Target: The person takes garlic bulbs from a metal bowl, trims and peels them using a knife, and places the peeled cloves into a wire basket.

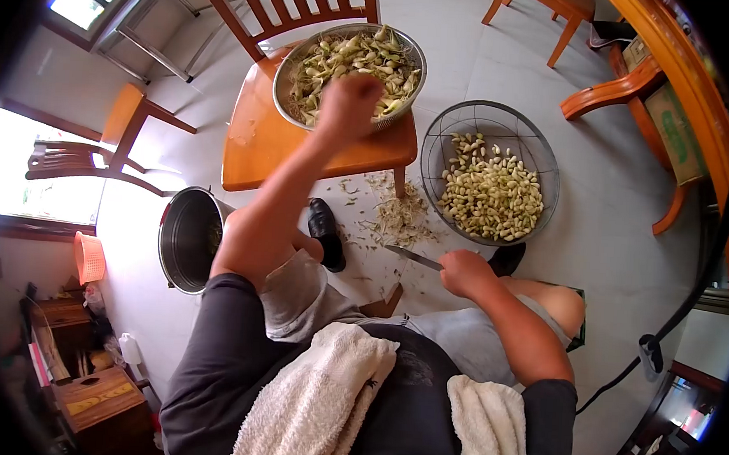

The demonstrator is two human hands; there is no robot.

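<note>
My left hand [352,103] reaches over a round metal basin [280,91] heaped with untrimmed bulbs [357,58], pale with roots and stalks. The hand is blurred and its fingers are hidden, so I cannot see whether it holds a bulb. The basin stands on a wooden chair [254,131]. Lower down, my right hand [465,274] is closed round the handle of a knife [415,257], its blade pointing left. Beyond the knife, a round wire-framed basket [553,167] on the floor holds many trimmed, cream-coloured bulbs [494,189].
Trimmings [398,217] lie scattered on the tiled floor between the chair and my feet. A metal bucket [170,242] stands beside my left leg. A carved wooden table [679,46] edges the right side, with a black cable [672,326] below it. Another chair [122,132] stands at left.
</note>
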